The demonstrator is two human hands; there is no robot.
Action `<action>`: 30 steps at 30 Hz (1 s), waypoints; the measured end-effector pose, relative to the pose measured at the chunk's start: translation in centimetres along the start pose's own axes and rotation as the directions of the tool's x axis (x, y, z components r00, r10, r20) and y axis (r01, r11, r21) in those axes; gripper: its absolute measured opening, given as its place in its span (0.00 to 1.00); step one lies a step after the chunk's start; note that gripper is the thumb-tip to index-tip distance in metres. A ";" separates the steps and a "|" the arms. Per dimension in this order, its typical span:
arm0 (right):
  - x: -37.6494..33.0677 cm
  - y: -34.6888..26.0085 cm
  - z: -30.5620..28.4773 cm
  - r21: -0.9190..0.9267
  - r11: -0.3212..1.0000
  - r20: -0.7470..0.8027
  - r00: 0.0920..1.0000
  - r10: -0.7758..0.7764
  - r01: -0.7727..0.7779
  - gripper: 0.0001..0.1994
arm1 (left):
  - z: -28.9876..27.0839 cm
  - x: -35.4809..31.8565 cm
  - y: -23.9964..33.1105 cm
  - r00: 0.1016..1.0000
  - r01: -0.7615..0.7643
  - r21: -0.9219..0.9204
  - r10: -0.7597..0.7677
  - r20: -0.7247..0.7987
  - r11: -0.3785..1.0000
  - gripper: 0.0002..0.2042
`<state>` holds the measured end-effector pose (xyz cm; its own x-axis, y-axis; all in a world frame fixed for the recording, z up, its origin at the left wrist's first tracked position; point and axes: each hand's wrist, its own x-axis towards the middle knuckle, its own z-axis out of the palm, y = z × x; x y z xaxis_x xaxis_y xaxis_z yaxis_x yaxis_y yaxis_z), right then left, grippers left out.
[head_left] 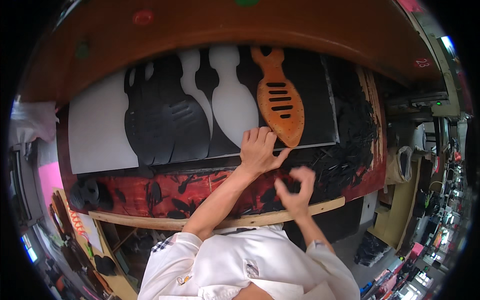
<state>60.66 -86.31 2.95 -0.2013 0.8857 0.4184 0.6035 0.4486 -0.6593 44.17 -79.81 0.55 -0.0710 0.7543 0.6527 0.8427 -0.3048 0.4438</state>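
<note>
Left hand (258,150) pressed flat, fingers spread, on black sheet (310,100) at base of orange die (280,102). Right hand (296,187) curled, empty, below die. Step judged: die positioning; firm hold req'd.

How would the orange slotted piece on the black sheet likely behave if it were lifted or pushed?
The orange slotted piece looks stiff: it holds a crisp outline and lies flat on the black sheet. It is probably heavy for its size, perhaps a cutting form. Being flat, it should slide rather than roll or tip. The left hand rests at its lower end.
</note>
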 end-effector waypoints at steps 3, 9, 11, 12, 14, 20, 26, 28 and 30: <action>-4.7 -0.9 -1.0 0.096 0.995 0.148 0.988 -0.053 0.039 0.15 | 1.0 1.6 -0.1 0.994 -0.046 -0.007 0.045 -0.099 0.999 0.23; -2.4 2.2 1.2 0.015 0.998 0.259 0.964 -0.068 0.066 0.14 | 2.2 5.2 -1.6 0.999 0.034 0.101 -0.034 0.001 0.994 0.32; -1.2 2.3 1.4 0.026 0.991 0.184 0.974 -0.135 0.132 0.16 | 0.5 7.5 -1.2 0.975 -0.094 0.254 0.140 -0.171 0.963 0.44; -0.5 2.2 1.5 0.013 0.993 0.205 0.972 -0.116 0.116 0.16 | -0.6 9.4 -1.2 0.922 -0.182 0.327 0.276 -0.271 0.927 0.45; 0.2 2.0 1.4 0.045 0.983 0.104 0.978 -0.179 0.175 0.16 | -2.6 13.5 -0.9 0.778 -0.260 0.466 0.470 -0.417 0.845 0.41; 1.1 2.6 1.6 0.017 0.986 0.116 0.979 -0.166 0.165 0.16 | -4.5 18.6 -1.8 0.734 -0.226 0.618 0.549 -0.400 0.753 0.37; 0.8 3.0 1.8 0.019 0.981 0.138 0.972 -0.193 0.192 0.15 | -5.9 1.9 2.9 0.968 -0.110 0.325 0.175 -0.178 0.939 0.36; 0.7 3.1 1.9 0.008 0.975 0.139 0.965 -0.222 0.223 0.15 | -6.7 -4.4 4.3 0.996 -0.048 0.261 0.066 -0.063 0.964 0.35; 0.7 3.2 2.0 -0.026 0.963 0.160 0.952 -0.261 0.269 0.14 | -6.7 -8.9 5.0 0.999 -0.014 0.282 0.023 -0.030 0.959 0.31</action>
<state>60.87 -84.00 -0.14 -0.4726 0.7449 0.4709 0.5473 0.6669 -0.5057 45.42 -91.89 1.05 -0.0671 0.7294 0.6808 0.9600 -0.1386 0.2432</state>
